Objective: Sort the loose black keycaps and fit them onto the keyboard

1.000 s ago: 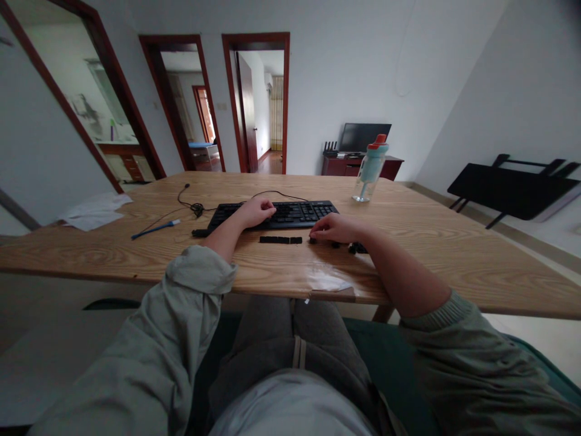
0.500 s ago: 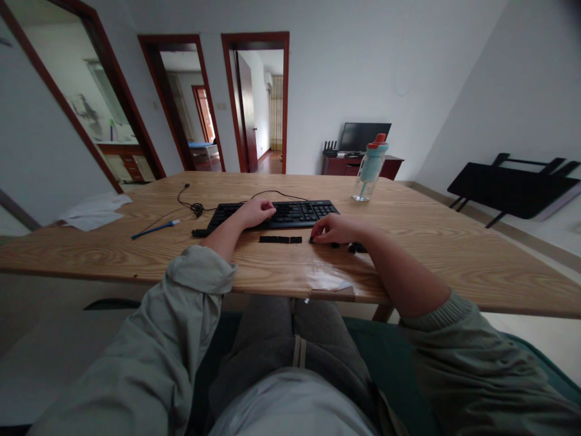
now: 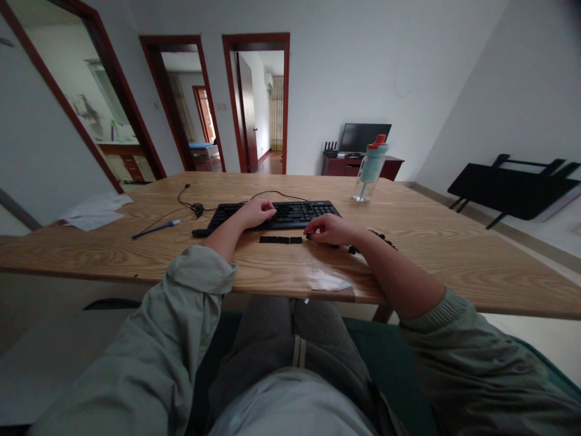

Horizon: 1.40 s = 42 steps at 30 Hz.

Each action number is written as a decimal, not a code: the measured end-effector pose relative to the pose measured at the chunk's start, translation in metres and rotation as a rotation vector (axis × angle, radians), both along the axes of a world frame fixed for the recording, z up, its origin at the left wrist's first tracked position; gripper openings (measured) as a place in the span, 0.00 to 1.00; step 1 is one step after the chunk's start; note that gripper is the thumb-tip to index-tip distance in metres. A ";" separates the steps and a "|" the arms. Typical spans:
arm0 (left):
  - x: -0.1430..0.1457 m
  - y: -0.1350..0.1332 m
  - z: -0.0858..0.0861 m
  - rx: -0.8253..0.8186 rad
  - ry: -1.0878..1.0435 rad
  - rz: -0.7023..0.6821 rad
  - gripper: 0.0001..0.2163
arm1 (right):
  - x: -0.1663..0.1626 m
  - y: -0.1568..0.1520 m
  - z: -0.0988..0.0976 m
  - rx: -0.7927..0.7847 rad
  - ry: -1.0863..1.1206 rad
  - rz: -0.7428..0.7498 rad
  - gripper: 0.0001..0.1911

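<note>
A black keyboard (image 3: pixel 299 213) lies on the wooden table (image 3: pixel 454 248). My left hand (image 3: pixel 256 212) rests curled on the keyboard's left half, fingers closed; nothing shows in them. In front of the keyboard sits a short row of black keycaps (image 3: pixel 280 240). My right hand (image 3: pixel 329 230) hovers just right of that row, fingers pinched on a small black keycap at its tip. More loose keycaps (image 3: pixel 384 238) lie scattered behind my right wrist.
A teal water bottle with a red cap (image 3: pixel 371 168) stands behind the keyboard's right end. A blue pen (image 3: pixel 155 229), the keyboard cable (image 3: pixel 195 208) and white paper (image 3: pixel 95 211) lie at the left. A tape patch (image 3: pixel 324 281) marks the near edge.
My right hand has slid a little left toward the row of keycaps, uncovering loose keycaps behind the wrist. My left hand has not moved.
</note>
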<state>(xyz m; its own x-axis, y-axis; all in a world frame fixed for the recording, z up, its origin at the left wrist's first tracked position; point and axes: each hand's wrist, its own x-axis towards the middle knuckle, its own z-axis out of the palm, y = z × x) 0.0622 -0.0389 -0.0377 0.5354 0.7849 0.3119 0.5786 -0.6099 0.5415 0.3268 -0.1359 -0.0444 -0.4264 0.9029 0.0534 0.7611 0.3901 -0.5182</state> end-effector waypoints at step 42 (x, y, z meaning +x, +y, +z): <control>0.001 -0.004 0.004 0.007 0.042 0.026 0.12 | 0.037 0.003 0.010 -0.043 -0.221 -0.126 0.13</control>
